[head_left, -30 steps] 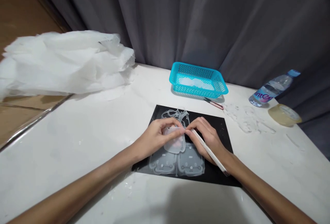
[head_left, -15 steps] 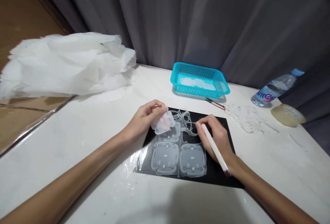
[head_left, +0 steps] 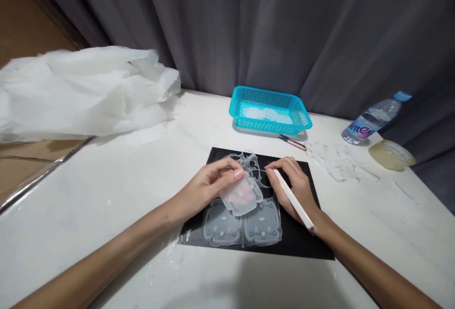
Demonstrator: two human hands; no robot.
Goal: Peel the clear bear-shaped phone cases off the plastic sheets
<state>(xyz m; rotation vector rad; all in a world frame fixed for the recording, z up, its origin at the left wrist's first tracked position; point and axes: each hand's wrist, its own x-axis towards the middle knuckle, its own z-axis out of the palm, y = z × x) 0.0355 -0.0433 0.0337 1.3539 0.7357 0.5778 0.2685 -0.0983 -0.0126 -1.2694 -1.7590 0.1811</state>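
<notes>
My left hand point(head_left: 221, 178) pinches a translucent, rounded-square silicone-like piece point(head_left: 243, 195) with small holes and slots, raised over a black mat point(head_left: 298, 242). In my right hand point(head_left: 296, 186) is a slim white pen-like tool point(head_left: 295, 202); its tip is hidden behind my fingers, close to a loop of clear trimmings. Under the held piece, two similar translucent pieces with ragged rims lie side by side, one at the left point(head_left: 222, 223) and one at the right point(head_left: 263, 226). Thin cut-off trimmings point(head_left: 250, 162) curl at the mat's far side.
A blue perforated basket point(head_left: 270, 125) holding whitish pieces stands at the back. Nearby lie a pink-handled tool point(head_left: 295, 144), a heap of clear scraps point(head_left: 341, 161), a tape roll point(head_left: 391, 155) and a water bottle point(head_left: 373, 122). Crumpled white sheeting point(head_left: 88, 93) fills the back left.
My left hand has moved right and toward me, bringing the piece over the middle of the mat and showing its face more squarely. My right hand keeps nearly the same place and grip.
</notes>
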